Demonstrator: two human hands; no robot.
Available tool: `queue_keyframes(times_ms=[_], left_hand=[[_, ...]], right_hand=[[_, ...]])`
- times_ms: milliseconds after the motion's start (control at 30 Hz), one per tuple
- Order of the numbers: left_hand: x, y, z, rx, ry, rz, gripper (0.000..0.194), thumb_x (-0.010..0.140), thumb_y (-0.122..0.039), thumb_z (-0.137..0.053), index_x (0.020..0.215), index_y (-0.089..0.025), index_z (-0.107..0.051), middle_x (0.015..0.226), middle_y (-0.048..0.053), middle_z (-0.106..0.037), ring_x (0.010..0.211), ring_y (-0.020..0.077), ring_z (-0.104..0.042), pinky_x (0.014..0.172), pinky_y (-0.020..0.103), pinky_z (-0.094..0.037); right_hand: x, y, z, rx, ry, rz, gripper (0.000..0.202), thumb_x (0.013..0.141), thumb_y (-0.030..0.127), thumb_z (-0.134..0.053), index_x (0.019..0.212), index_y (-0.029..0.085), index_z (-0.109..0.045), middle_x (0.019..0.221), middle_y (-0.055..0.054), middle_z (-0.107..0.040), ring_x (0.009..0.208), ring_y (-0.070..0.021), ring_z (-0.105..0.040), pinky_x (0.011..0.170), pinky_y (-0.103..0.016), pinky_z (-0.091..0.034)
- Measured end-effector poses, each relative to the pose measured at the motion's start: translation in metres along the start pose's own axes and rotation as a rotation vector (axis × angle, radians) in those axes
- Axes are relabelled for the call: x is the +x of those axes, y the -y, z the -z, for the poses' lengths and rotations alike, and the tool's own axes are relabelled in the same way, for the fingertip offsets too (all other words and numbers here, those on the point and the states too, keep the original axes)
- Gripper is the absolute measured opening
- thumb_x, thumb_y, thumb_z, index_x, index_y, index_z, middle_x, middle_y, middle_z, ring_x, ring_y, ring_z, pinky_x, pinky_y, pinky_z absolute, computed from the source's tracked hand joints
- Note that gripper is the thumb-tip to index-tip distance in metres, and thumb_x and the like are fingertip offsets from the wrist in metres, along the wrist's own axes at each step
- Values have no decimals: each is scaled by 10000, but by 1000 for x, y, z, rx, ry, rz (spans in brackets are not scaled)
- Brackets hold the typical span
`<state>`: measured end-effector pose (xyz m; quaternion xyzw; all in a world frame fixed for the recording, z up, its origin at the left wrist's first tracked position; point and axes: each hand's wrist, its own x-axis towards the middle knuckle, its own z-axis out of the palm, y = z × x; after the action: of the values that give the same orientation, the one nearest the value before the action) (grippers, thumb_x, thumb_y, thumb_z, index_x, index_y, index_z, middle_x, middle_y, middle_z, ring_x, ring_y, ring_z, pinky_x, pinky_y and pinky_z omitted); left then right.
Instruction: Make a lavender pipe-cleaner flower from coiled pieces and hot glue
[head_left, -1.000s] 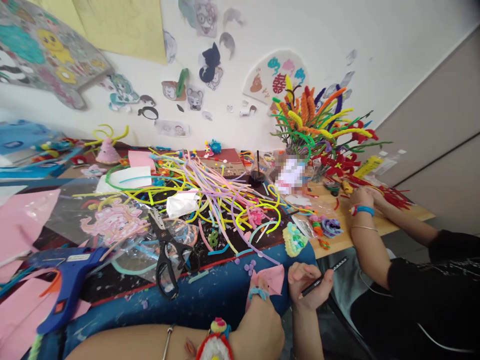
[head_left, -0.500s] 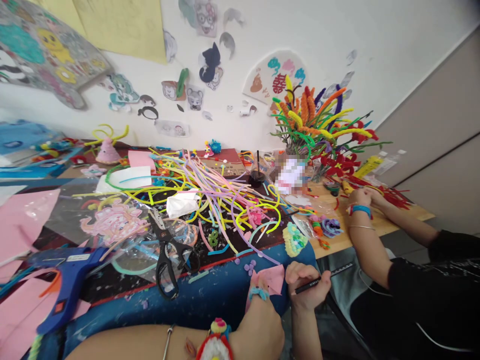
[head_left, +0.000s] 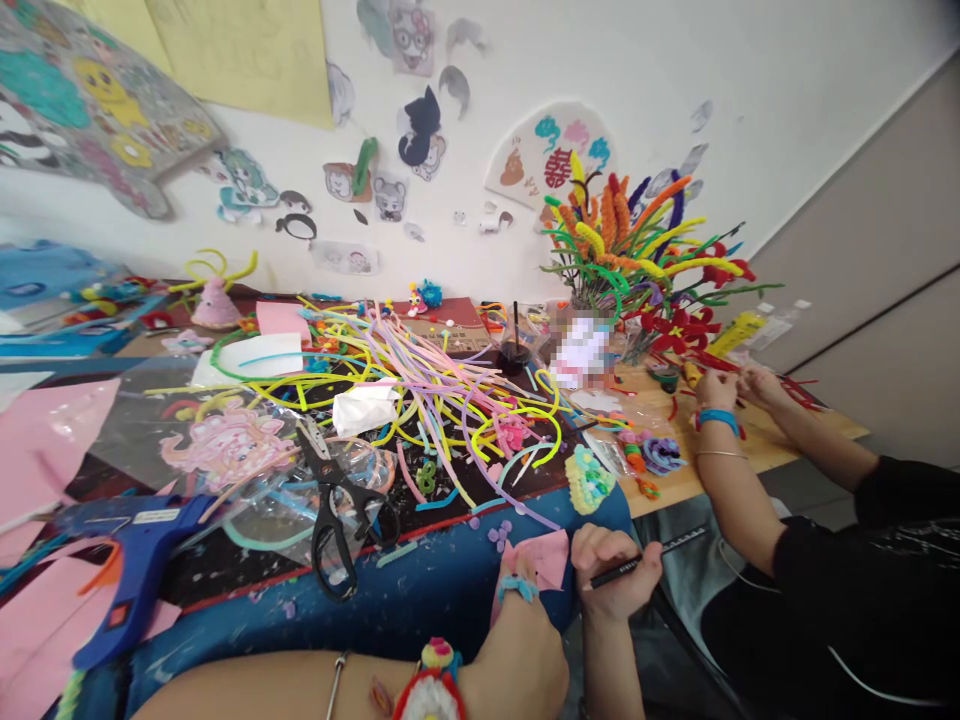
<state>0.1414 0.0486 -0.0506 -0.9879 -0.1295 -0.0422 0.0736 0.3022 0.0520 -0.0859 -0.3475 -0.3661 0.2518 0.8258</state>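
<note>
My left hand [head_left: 523, 650], with a blue fuzzy ring on a finger, holds a small piece of pink paper [head_left: 546, 560] at the table's front edge. Part of its fingers is hidden behind the hand. Just to the right, my right hand [head_left: 613, 575] is closed around a black pen [head_left: 679, 548], held slanted and apart from the paper. Small purple bits [head_left: 500, 535] lie just beyond the paper. A yellow and green fuzzy piece [head_left: 589, 480] lies above my right hand.
Black scissors [head_left: 335, 510] and a blue glue gun [head_left: 142, 560] lie to the left. Tangled pipe cleaners [head_left: 442, 390] cover the middle. A dark drink cup [head_left: 514, 352] stands behind. At right, a co-worker's hands [head_left: 718, 390] work near a vase of fuzzy flowers [head_left: 611, 235].
The co-worker's hands have moved slightly apart, the farther one shifting right. My own hands, the pink paper and the pen look nearly unchanged.
</note>
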Motion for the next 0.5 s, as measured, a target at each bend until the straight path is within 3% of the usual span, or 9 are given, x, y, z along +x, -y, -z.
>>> queue_keyframes(times_ms=[133,500], left_hand=[[1,3,5,-67,88,-84,258,909,-319,-628,1079,-191,-775,1032,203,-770,973,393,-679,796,557,-436],[1,5,11,-78,116,-81,246,901,-305,-648,1093,-206,-765,1048,194,-769,988,385,-681,818,568,-451]], right_hand=[[0,2,-2,-3,-4,-5,587,937,603,-446,578,233,-726,390,-6,-582,343,-143,-495,423,-282,-385],[1,2,-2,-8,-1,-2,579,937,595,-460,569,231,-720,380,-3,-572,341,-130,-479,419,-270,-374]])
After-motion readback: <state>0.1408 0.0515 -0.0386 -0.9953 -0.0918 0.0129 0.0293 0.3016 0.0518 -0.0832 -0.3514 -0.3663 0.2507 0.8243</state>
